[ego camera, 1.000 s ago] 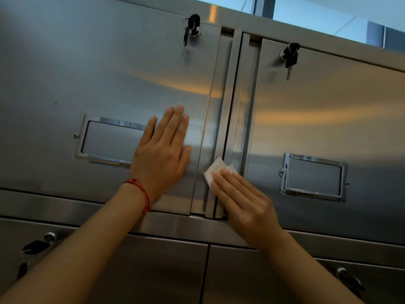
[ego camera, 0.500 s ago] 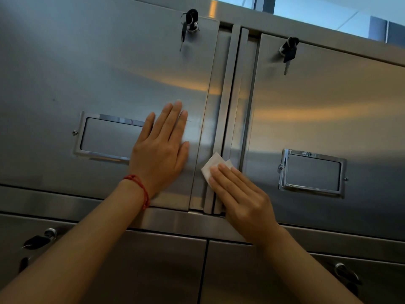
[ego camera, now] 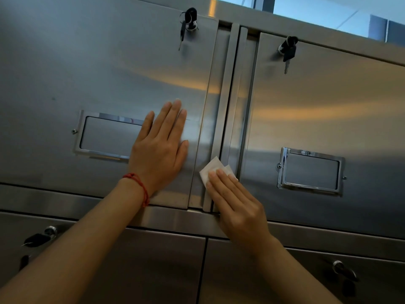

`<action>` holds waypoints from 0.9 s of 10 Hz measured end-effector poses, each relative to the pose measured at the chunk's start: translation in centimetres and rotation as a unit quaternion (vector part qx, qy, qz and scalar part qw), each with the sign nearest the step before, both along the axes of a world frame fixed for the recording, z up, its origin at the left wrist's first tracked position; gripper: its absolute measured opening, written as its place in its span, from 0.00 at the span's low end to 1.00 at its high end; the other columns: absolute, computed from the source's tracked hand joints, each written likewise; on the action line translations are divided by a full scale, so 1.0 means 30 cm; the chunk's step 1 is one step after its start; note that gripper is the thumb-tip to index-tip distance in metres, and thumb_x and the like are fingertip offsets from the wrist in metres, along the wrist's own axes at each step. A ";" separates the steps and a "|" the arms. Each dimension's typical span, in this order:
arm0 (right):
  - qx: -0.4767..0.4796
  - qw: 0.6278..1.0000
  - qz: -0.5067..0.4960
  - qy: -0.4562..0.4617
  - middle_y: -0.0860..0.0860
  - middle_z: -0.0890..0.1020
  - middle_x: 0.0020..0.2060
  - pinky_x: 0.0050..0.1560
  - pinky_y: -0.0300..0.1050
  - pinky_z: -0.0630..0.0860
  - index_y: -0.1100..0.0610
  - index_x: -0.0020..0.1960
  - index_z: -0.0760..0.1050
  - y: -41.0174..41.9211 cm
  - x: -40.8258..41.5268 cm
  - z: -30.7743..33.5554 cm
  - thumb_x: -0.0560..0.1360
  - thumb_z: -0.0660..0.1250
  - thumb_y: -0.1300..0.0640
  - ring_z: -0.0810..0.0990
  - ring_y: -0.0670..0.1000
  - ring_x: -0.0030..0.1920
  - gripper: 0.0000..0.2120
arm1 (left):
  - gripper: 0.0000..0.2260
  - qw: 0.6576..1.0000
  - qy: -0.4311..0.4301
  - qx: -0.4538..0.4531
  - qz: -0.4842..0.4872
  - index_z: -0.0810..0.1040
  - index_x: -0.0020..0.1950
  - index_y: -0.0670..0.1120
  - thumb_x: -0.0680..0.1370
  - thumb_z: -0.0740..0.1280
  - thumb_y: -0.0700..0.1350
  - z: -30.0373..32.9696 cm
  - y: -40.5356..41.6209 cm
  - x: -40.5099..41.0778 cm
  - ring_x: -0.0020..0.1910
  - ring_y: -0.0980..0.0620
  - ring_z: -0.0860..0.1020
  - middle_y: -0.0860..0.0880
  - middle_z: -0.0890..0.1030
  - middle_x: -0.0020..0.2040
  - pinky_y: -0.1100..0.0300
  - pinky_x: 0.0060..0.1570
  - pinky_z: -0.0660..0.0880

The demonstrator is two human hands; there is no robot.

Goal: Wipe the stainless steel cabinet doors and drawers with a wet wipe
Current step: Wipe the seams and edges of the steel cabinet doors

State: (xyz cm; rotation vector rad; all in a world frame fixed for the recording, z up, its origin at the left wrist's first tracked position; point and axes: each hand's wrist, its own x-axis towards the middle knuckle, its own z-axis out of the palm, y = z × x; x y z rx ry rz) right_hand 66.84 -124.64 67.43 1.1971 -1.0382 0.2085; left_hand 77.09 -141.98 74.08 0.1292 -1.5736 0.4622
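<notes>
left hand (ego camera: 161,148) spread flat on left door (ego camera: 105,69) (covers label frame (ego camera: 105,134) end) | right hand (ego camera: 235,200) flat, pressing wipe (ego camera: 211,170) at door seam | keys (ego camera: 189,20) above

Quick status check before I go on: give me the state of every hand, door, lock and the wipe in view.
left hand: flat, fingers straight, pressing the left door
right hand: fingers straight, pressing the wet wipe
wet wipe: folded, held against the centre strips
left door: closed
right door: closed
left lock: key in
right lock: key in
</notes>
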 end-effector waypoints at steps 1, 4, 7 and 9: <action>0.017 1.000 -0.010 0.009 0.62 0.78 0.58 0.58 0.53 0.76 0.65 0.59 0.75 0.009 -0.004 -0.020 0.71 0.69 0.65 0.76 0.59 0.61 0.16 | 0.25 1.000 -0.003 0.001 0.000 0.62 0.73 0.36 0.80 0.50 0.49 0.000 0.000 0.001 0.73 0.41 0.60 0.37 0.62 0.73 0.43 0.70 0.59; 0.003 1.000 -0.014 -0.006 0.62 0.77 0.59 0.60 0.53 0.75 0.65 0.60 0.74 -0.004 0.000 -0.038 0.73 0.67 0.64 0.75 0.59 0.62 0.16 | 0.25 1.000 -0.001 0.001 -0.001 0.63 0.73 0.36 0.80 0.50 0.49 -0.001 0.001 0.002 0.73 0.41 0.60 0.37 0.63 0.73 0.43 0.70 0.59; 0.001 1.000 -0.010 -0.003 0.61 0.77 0.59 0.61 0.52 0.73 0.63 0.61 0.73 0.000 -0.002 -0.025 0.74 0.65 0.63 0.75 0.58 0.63 0.16 | 0.25 1.000 -0.002 0.002 0.000 0.62 0.73 0.36 0.80 0.50 0.49 0.000 0.001 0.002 0.73 0.41 0.60 0.37 0.62 0.73 0.43 0.71 0.58; 0.002 1.000 -0.011 -0.015 0.61 0.77 0.59 0.61 0.53 0.74 0.63 0.61 0.73 -0.002 0.001 -0.051 0.73 0.65 0.63 0.74 0.58 0.62 0.16 | 0.25 1.000 -0.007 0.007 -0.003 0.62 0.73 0.36 0.80 0.50 0.49 0.000 0.006 0.006 0.73 0.41 0.60 0.37 0.62 0.73 0.42 0.70 0.59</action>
